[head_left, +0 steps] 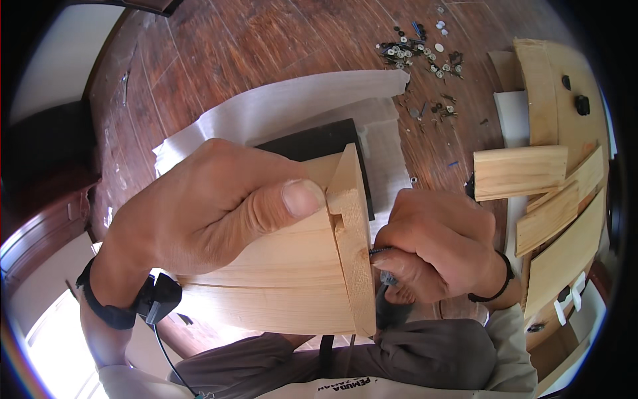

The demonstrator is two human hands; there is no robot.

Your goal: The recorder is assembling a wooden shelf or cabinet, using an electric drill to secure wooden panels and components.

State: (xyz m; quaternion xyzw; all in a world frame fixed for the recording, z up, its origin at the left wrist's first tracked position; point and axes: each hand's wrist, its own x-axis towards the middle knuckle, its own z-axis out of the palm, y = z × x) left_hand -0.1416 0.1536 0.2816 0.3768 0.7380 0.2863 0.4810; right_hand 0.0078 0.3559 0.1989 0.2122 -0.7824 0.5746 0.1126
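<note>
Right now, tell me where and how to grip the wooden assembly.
I'd grip the wooden assembly by its far edge, coming from the left, as the left hand does: the wood stretches leftward from the end board, and the right hand pinches a dark ridged piece beside that board.

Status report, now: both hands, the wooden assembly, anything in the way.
Left hand gripping wooden assembly. Right hand pinching dark threaded piece at the end board. Loose hardware scattered on floor beyond, off the work.
</note>
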